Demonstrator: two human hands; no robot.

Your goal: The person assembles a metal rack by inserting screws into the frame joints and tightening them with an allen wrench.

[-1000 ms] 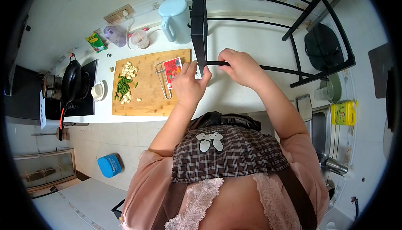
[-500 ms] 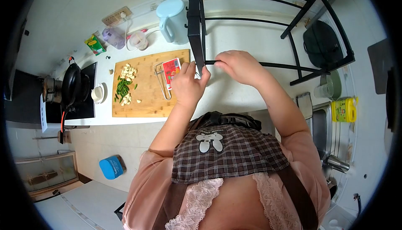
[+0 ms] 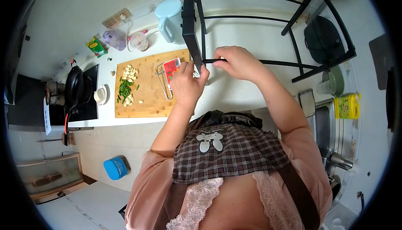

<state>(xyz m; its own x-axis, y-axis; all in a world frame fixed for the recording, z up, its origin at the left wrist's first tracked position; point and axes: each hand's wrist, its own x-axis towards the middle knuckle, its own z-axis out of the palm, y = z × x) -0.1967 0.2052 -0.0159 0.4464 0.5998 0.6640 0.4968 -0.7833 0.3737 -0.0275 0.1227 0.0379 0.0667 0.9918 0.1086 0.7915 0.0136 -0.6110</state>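
A black metal rack (image 3: 191, 31) stands tilted in view across the counter. My left hand (image 3: 186, 83) is closed round the near end of its left upright, thumb on the side. My right hand (image 3: 240, 64) pinches the rack's near horizontal bar, close to that same corner. Just left of my left hand, a red package (image 3: 171, 67) and a wire holder (image 3: 161, 79) lie on the wooden cutting board (image 3: 153, 100). My left fingers partly cover the package. Garlic cloves (image 3: 130, 73) and cut green peppers (image 3: 124, 88) lie on the board's left part.
A light blue kettle (image 3: 171, 20) stands behind the board. Left is a stove with a black pan (image 3: 74, 81) and a white bowl (image 3: 100, 95). On the right are a dark green container (image 3: 322, 39), a sink (image 3: 324, 125) and a yellow package (image 3: 347, 106).
The rack's left upright leans slightly further left at its top. Both hands keep their hold at the same corner. The rest of the view shifts slightly with the camera.
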